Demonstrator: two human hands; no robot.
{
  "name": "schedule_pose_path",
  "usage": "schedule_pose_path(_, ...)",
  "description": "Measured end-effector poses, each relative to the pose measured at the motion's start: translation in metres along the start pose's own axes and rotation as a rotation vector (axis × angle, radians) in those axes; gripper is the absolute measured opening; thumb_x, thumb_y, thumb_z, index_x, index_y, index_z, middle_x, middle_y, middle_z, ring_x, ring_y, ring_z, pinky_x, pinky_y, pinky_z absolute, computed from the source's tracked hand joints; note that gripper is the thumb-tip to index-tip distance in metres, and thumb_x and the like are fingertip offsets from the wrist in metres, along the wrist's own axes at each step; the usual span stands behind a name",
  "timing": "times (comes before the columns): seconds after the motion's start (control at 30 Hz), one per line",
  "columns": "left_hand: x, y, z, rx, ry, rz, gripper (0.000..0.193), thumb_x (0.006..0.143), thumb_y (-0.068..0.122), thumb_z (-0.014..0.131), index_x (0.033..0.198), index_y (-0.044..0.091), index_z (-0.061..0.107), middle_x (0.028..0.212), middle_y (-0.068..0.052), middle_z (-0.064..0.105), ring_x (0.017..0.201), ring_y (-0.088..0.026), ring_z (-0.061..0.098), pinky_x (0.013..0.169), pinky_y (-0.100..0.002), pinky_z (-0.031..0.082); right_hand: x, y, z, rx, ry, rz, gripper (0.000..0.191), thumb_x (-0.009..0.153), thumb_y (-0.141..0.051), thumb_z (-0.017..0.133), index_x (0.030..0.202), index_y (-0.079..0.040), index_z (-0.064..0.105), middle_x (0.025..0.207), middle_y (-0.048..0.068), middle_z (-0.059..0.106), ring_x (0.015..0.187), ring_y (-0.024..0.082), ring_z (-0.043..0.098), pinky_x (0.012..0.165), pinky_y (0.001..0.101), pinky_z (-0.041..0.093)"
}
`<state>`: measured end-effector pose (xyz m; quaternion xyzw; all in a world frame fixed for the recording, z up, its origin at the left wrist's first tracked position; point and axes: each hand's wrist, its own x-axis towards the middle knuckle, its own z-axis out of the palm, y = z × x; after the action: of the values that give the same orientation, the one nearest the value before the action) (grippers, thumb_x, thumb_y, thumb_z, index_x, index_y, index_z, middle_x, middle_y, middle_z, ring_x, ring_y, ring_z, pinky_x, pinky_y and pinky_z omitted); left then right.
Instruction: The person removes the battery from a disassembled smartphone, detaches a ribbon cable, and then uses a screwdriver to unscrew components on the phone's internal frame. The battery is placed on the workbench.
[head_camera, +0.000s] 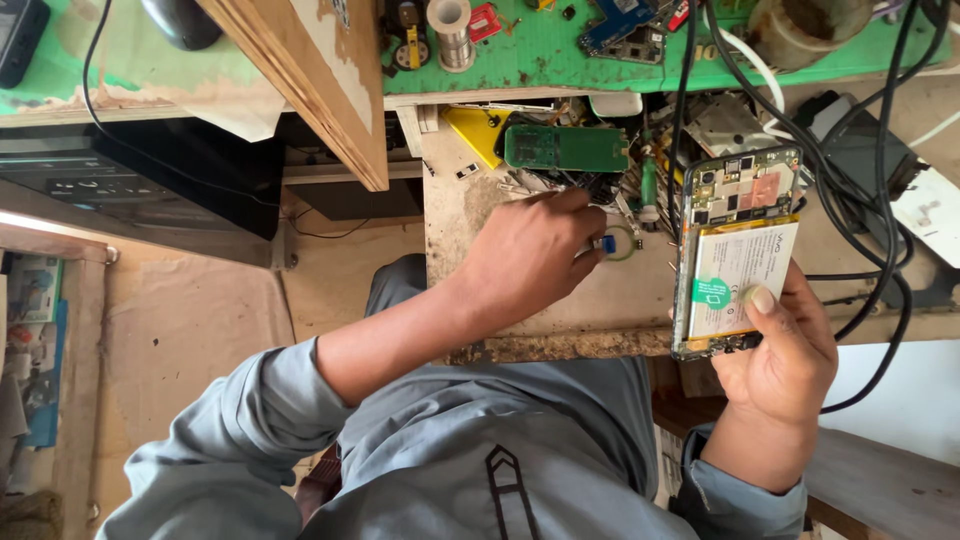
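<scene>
The opened phone (738, 250), battery showing, is held over the bench (560, 300) edge by the right hand (775, 355), thumb pressed on it, while the left hand's (525, 255) fingers (585, 205) are curled among small parts below a green circuit board (566, 148).

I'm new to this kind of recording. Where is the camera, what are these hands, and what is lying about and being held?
There is no machine here: a person works with bare hands, and the single picture comes from a camera worn on their head, looking down past their grey shirt. The right hand grips an opened smartphone with its back cover off, showing a white-and-yellow battery, with the thumb resting on it. The left hand reaches among small parts on a worn wooden pull-out shelf, close to a green circuit board. Above is a green-topped workbench; black cables hang beside it.
</scene>
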<state>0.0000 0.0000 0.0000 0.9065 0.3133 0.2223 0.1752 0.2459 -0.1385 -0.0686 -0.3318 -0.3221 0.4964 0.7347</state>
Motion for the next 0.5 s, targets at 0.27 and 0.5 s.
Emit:
schedule_pose_path(0.27,0.021,0.004,0.008,0.112,0.103,0.085,0.012,0.085,0.017,0.072,0.091,0.006,0.071,0.097,-0.008,0.067,0.087,-0.026,0.07,0.071,-0.039,0.058,0.001,-0.01,0.023,0.081,-0.068,-0.008,0.045,0.108,-0.009,0.058,0.146,0.013,0.048,0.132,0.027,0.065,0.11,0.034,0.07,0.09,0.0494,0.06)
schedule_pose_path(0.5,0.075,-0.005,0.023,0.32,0.13,0.113,0.011,0.082,0.009,0.069,0.092,0.009,0.072,0.097,-0.009,0.07,0.085,-0.027,0.073,0.067,-0.039,0.058,0.002,-0.004,0.02,0.064,-0.056,-0.029,0.044,0.108,-0.007,0.058,0.145,0.014,0.048,0.135,0.025,0.064,0.117,0.032,0.068,0.101,0.045,0.057)
